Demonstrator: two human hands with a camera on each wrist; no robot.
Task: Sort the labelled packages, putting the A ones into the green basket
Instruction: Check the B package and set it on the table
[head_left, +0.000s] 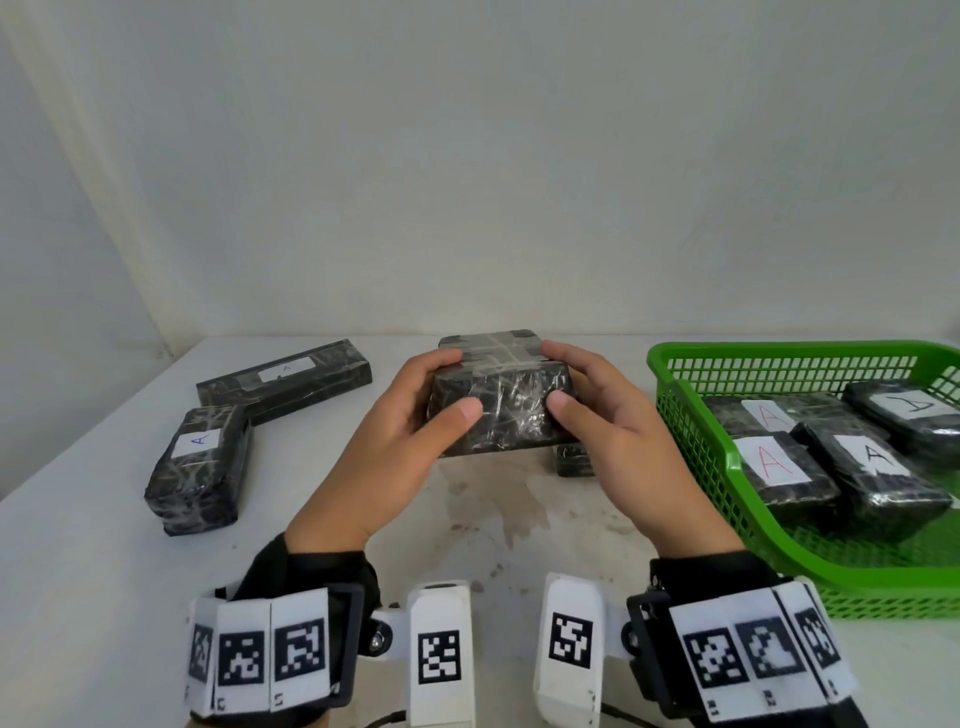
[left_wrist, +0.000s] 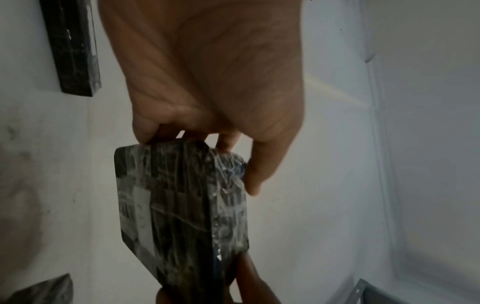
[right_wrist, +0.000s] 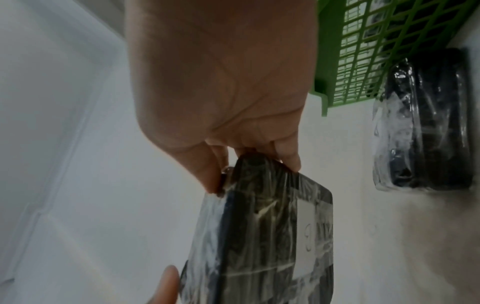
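Note:
Both hands hold one black plastic-wrapped package (head_left: 498, 410) just above the middle of the table. My left hand (head_left: 457, 387) grips its left end, thumb on the near face and fingers over the top. My right hand (head_left: 558, 376) grips the right end the same way. No label shows on it in the head view. The wrist views show a white label (left_wrist: 141, 216) (right_wrist: 311, 232) on the package's (left_wrist: 182, 205) (right_wrist: 259, 236) underside, its letter too blurred to read. The green basket (head_left: 675, 364) stands at the right with several packages marked A (head_left: 774, 460) inside.
On the table's left lie a long package marked A (head_left: 285, 379) and a shorter one marked A (head_left: 200, 462). A small black package (head_left: 574, 460) (right_wrist: 428, 123) lies on the table beside the basket's (right_wrist: 363, 61) left wall. A white wall backs the table.

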